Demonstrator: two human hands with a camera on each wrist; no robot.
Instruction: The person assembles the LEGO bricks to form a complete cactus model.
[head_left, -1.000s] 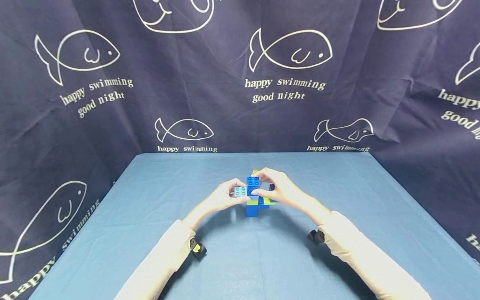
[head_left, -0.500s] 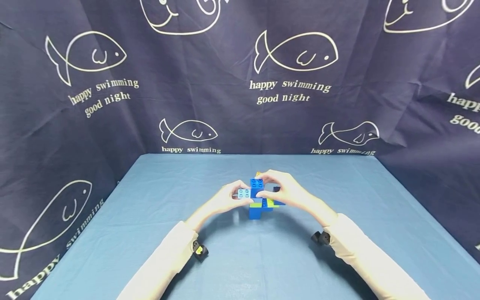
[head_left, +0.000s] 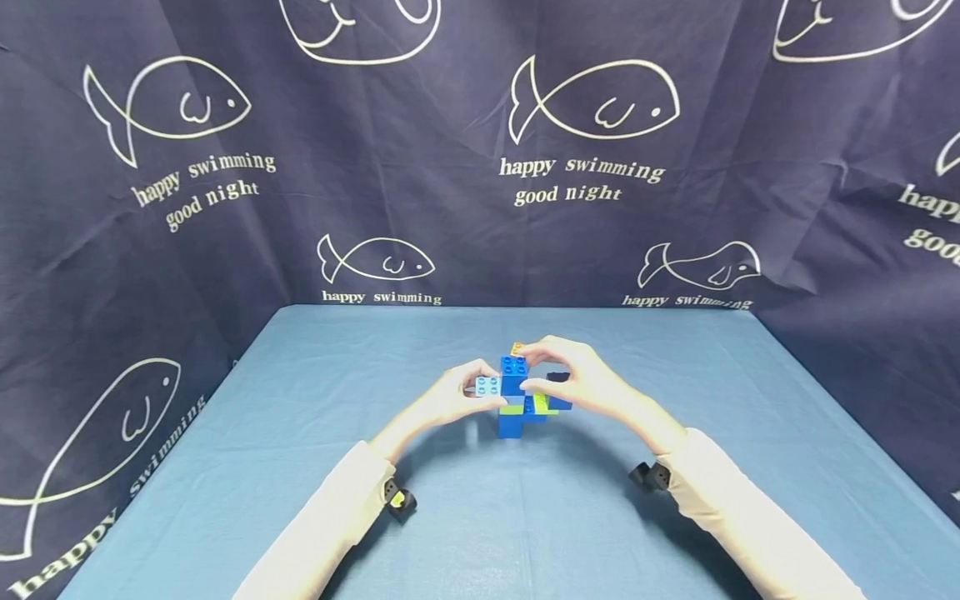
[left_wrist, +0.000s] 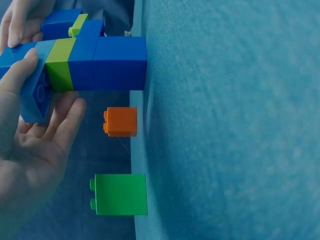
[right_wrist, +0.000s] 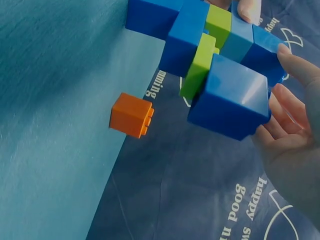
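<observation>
A build of toy building bricks stands mid-table: blue bricks (head_left: pixel 510 427) at the bottom, lime-green layers (left_wrist: pixel 60 65), a light blue brick (head_left: pixel 488 386) jutting left and a blue brick (head_left: pixel 514 367) on top. My left hand (head_left: pixel 450 393) pinches the light blue brick, thumb in front and fingers behind. At the top blue brick is my right hand (head_left: pixel 577 375), its thumb at the near right edge and its other fingers behind. Under this hand, a second blue brick (right_wrist: pixel 230 95) sits on a lime-green brick (right_wrist: pixel 198 67) at the build's right side.
Behind the build an orange brick (head_left: pixel 517 347) stands loose on the blue-covered table (head_left: pixel 480 525). A green brick (left_wrist: pixel 121 195) shows beside the orange one in the left wrist view. A dark fish-print cloth (head_left: pixel 465 208) hangs at the back and sides.
My right thumb has slid right, from the front face of the top blue brick to its edge, and the right hand has shifted slightly right. The left hand keeps its hold.
</observation>
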